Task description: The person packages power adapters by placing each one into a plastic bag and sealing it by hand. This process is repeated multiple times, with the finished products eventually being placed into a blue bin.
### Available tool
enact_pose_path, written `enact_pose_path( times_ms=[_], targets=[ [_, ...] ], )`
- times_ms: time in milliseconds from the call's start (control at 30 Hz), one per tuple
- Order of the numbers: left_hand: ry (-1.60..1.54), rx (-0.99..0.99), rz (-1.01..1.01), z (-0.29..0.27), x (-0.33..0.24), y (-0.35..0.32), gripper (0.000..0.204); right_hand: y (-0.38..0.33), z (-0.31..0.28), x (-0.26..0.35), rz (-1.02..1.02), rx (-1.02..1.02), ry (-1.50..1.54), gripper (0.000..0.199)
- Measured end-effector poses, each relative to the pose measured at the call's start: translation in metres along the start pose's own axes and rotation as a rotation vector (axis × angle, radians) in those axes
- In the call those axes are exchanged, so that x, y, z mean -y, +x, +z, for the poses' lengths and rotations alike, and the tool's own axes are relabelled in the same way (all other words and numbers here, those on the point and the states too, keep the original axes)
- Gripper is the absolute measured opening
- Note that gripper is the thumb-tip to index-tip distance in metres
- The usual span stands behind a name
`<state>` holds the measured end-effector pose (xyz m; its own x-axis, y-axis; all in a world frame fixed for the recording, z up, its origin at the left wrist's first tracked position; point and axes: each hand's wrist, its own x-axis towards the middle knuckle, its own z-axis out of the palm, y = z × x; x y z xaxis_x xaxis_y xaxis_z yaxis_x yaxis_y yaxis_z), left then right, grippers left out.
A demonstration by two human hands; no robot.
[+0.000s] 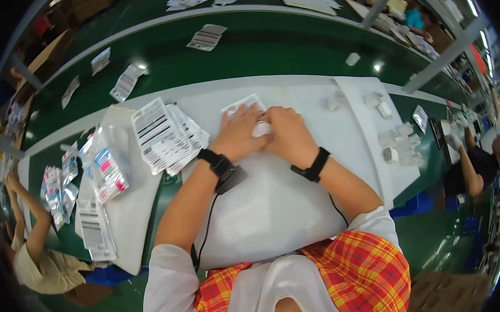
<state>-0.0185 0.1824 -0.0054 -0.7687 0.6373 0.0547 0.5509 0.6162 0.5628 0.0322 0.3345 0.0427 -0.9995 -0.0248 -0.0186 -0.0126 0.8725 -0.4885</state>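
Note:
On the white work surface, a white printed packet (245, 103) lies flat in front of me. My left hand (238, 135) rests over its near part, fingers stretched out and lying flat. Close against it, my right hand (289, 131) is closed, its fingers curled down at the packet's right side. Between the two hands shows a small white object (261, 128); its kind is mostly hidden by my fingers, and I cannot tell how firmly it is gripped. Both wrists wear black bands.
Fanned printed packets (158, 133) lie left of my hands, beside clear plastic bags of colourful packs (109, 171). At right stand several small white plugs (397, 145). Loose packets lie on the green belt (271, 44) beyond. Other people work at left and right.

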Motion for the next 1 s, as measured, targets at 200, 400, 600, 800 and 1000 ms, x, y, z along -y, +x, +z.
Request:
enact_pose_path(
  times_ms=[200, 400, 600, 800, 1000],
  targets=[
    [0.216, -0.197, 0.109, 0.007, 0.002, -0.004, 0.048, 0.01, 0.004, -0.038, -0.347, 0.002, 0.304, 0.044],
    [-0.083, -0.281, 0.099, -0.021, 0.018, 0.019, 0.051, 0.033, 0.001, -0.04, -0.487, -0.1, -0.048, 0.039],
    [-0.872, -0.106, -0.114, -0.06, 0.051, 0.006, 0.038, 0.052, -0.005, -0.01, -0.6, -0.158, 0.185, 0.028],
    [-1.473, -0.092, -0.3, -0.064, -0.013, -0.011, 0.027, 0.013, -0.021, -0.007, -0.249, -0.172, 0.764, 0.022],
    [-0.917, -0.272, -0.155, -0.017, -0.005, -0.006, 0.035, 0.01, 0.029, -0.032, -0.078, -0.128, 0.974, 0.028]
  ],
)
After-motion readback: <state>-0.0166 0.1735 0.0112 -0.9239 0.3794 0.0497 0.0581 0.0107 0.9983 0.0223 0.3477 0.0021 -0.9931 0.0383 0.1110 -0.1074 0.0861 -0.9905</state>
